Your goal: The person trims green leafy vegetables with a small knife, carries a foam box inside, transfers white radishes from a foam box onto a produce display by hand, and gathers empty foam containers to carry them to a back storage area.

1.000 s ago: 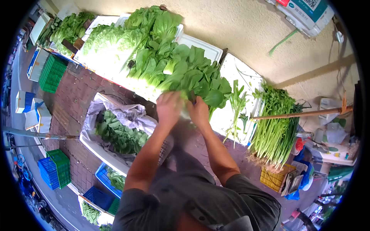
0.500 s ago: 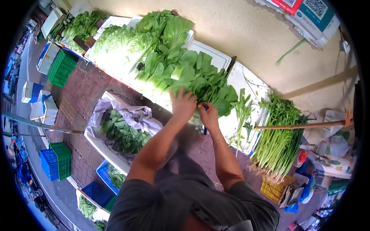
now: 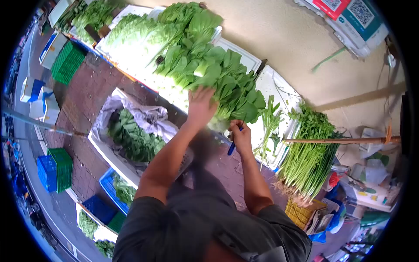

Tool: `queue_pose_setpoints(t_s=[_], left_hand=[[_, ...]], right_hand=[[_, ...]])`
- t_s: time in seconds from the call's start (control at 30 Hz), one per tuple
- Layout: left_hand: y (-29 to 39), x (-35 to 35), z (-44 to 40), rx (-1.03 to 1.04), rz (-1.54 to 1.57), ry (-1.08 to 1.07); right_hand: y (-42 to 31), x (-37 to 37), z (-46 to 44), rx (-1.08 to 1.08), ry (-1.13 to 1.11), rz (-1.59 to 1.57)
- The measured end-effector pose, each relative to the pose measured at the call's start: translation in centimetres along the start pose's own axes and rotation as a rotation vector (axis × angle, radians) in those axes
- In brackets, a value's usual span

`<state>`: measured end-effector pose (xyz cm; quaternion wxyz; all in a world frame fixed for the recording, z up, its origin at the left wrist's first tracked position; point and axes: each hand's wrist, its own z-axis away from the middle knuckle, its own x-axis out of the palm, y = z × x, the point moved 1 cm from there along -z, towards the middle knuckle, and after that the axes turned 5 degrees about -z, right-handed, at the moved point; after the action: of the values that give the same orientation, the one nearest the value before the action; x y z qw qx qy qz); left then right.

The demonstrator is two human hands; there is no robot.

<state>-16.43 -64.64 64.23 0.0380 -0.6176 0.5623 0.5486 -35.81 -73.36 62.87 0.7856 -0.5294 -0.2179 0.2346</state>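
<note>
Your left hand (image 3: 201, 107) has moved apart from your right hand (image 3: 240, 134) and lies open on the leafy greens (image 3: 233, 91) by the stall (image 3: 127, 75)'s front edge. Your right fingers grip a blue tool (image 3: 231, 148) beside the leaves.

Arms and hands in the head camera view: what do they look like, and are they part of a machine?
They are a person's, with no cables. The left hand and right hand wear no gloves. The wrists look bare, and short, plain dark grey sleeves leave the forearms uncovered.
</note>
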Motion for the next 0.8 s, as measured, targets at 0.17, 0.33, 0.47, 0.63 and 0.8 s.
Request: queue_pose_setpoints(t_s=[0.17, 0.33, 0.47, 0.63, 0.8], left_hand=[[-7.0, -7.3, 8.7, -0.505, 0.243, 0.097], [-9.2, -12.5, 24.0, -0.585, 0.225, -0.438], [-10.2, -15.0, 34.3, -0.523, 0.618, -0.597], [-11.7, -24.0, 41.9, -0.534, 0.807, -0.664], [-16.1, -29.9, 52.6, -0.888, 1.160, -0.472]], right_hand=[[5.1, -0.5, 5.6, 0.213, -0.053, 0.172], [13.5, 3.7, 12.1, 0.370, -0.158, 0.171], [15.4, 13.6, 17.9, 0.321, -0.286, 0.014], [15.2, 23.8, 26.6, 0.034, -0.612, 0.343], [16.1, 33.3, 36.3, 0.244, -0.750, 0.201]])
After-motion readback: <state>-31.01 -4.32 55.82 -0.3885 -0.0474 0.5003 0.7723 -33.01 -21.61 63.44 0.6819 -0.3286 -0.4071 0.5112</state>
